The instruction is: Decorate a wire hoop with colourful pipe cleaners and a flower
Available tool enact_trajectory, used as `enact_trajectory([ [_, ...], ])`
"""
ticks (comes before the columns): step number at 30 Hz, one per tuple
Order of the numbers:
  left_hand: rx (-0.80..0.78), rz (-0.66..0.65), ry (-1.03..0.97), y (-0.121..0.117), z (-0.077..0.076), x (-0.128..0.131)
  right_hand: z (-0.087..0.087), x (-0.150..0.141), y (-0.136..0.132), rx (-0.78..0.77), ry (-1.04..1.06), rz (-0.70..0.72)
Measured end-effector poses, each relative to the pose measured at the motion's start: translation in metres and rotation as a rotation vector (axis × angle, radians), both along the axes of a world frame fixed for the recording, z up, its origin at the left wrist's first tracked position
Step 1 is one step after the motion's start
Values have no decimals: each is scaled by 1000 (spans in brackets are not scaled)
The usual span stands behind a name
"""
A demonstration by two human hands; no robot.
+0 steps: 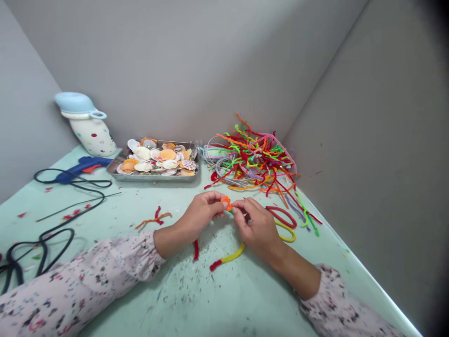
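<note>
Between my fingertips is a small orange bent pipe cleaner (226, 202), with a bit of green showing just below it. My left hand (199, 213) pinches its left side with thumb and forefinger. On the other side, my right hand (257, 227) has its thumb and forefinger closed at the piece's lower right edge. Partly under the right hand lie a yellow pipe cleaner with a dark red tip (231, 256) and a red loop (283, 217). A short red piece (196, 250) sticks out below the left hand. Crossed orange and red pieces (156, 218) lie left of it.
A metal tray (154, 178) of seashells stands at the back, beside a heap of coloured pipe cleaners (252, 159). At the left are a blue glue gun (75, 169), its looping dark cord (52, 231) and a white bottle with a blue lid (91, 133). Grey walls enclose the table.
</note>
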State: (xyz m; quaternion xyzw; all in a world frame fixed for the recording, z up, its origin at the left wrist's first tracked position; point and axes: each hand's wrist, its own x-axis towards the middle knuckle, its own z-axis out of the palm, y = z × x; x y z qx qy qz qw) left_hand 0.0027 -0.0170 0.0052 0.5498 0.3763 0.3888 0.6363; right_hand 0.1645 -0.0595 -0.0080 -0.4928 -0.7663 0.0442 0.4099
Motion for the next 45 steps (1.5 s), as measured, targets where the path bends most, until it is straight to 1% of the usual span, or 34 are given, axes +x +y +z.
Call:
enact_trajectory([
  [4, -11, -37, 27, 1, -1, -1, 2, 1, 1, -26, -25, -20],
  [8, -72, -76, 8, 1, 1, -1, 3, 2, 1, -53, -35, -21],
  [13, -105, -116, -48, 1, 3, -1, 2, 3, 2, -80, -33, 9],
  [17, -127, -117, -48, 2, 0, -2, 0, 2, 2, -100, -30, 34],
  [22, -106, -148, -22, 2, 0, -3, -1, 1, 2, -115, -37, 79],
  [25, -58, -130, -46, 0, 2, -2, 1, 2, 3, -143, 37, 63],
  [27, -24, -112, -93, -1, 3, -2, 2, 2, 3, -191, 130, 18],
  [30, 14, -113, -131, -2, 2, 0, 5, 1, 3, -317, 303, -31],
  [33, 46, -122, -114, -3, 1, 1, 8, -4, 2, -433, 450, -26],
  [36, 53, -87, -83, -4, 1, 2, 11, -8, 1, -507, 548, -13],
  [40, 40, -68, -58, -4, 1, 2, 10, -10, 1, -537, 588, 8],
  [45, 108, -37, 24, -1, 0, 0, 9, -4, 3, -526, 516, 52],
])
